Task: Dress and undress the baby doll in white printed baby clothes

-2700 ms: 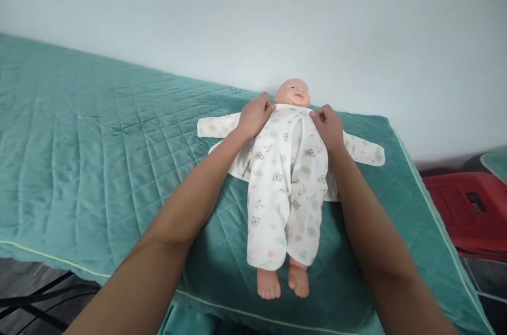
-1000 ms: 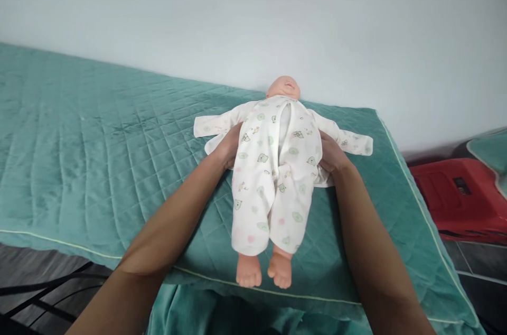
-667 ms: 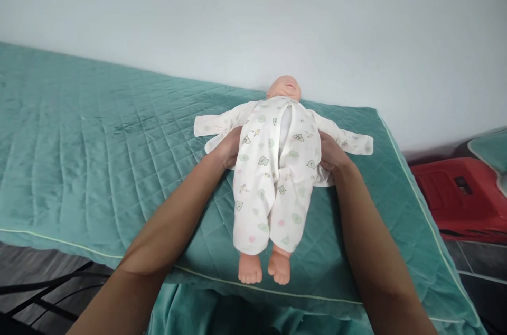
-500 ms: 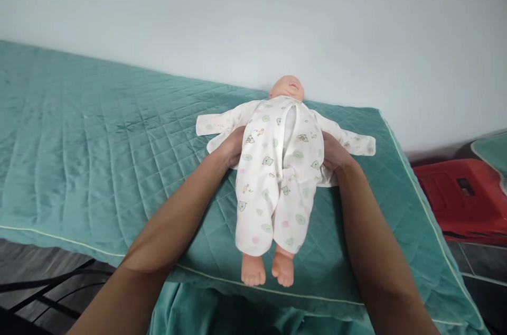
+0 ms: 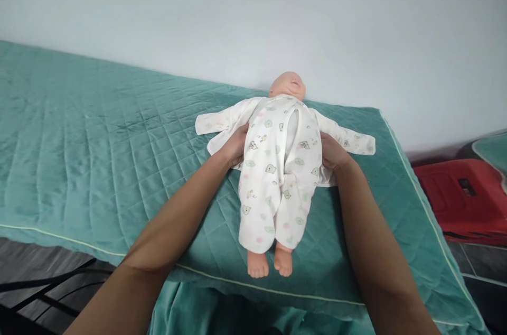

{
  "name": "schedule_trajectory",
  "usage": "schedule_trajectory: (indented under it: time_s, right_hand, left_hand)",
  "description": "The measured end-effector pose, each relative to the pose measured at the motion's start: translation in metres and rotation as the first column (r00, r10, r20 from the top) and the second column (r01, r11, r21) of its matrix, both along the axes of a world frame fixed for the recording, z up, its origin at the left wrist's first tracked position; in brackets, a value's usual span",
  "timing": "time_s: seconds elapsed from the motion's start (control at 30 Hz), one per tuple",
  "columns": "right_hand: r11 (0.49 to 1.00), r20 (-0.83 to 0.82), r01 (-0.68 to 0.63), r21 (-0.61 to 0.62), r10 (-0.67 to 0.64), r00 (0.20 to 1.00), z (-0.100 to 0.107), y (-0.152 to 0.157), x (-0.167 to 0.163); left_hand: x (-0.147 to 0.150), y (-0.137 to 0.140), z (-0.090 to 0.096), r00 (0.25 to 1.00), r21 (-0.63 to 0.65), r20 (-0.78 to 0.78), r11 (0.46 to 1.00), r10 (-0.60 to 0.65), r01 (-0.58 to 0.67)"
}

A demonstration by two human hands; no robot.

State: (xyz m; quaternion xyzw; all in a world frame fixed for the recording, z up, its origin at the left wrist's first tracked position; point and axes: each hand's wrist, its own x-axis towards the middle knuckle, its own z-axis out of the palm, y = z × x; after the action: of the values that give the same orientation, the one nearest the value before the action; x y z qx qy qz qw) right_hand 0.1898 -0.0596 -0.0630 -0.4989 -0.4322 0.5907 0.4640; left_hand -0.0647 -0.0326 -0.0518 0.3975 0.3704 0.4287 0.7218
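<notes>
A baby doll (image 5: 289,86) lies on its back, its head toward the wall and its bare feet toward me. It wears a white romper (image 5: 273,166) printed with small green and pink figures, with a slit in front. Under its torso spreads a white top (image 5: 217,121), both sleeves stretched out sideways; whether the doll's arms are in them I cannot tell. My left hand (image 5: 237,146) grips the doll's side at the waist, fingertips hidden behind the romper. On the opposite side my right hand (image 5: 331,151) holds it likewise, its fingers partly tucked out of sight.
The doll rests on a green quilted bed cover (image 5: 99,155), which runs far to the left. A pale wall (image 5: 158,12) stands right behind. Beyond the bed's right edge is a red plastic object (image 5: 461,192). Dark metal bars (image 5: 51,285) show at the lower left.
The doll has shifted slightly away from me, toward the wall, and its feet lie a little farther from the bed's front edge. Both my hands stay at its sides.
</notes>
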Motion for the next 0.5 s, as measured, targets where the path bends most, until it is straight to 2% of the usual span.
schedule_trajectory:
  time_s: [0.23,0.37,0.5]
  right_hand:
    - [0.993,0.013,0.07,0.091,-0.072,0.997,0.0,-0.003,-0.009]
    - [0.973,0.158,0.135,0.189,-0.166,0.973,0.004,-0.007,-0.014]
    - [0.958,0.291,0.124,0.258,-0.199,0.936,0.011,-0.012,-0.019]
  left_hand:
    - [0.001,0.0,0.003,1.0,0.057,-0.02,0.998,0.025,-0.023]
    - [0.002,0.0,0.003,1.0,0.029,0.006,0.999,0.03,-0.03]
    - [0.002,0.002,-0.001,1.0,-0.035,0.013,0.999,0.004,-0.004]
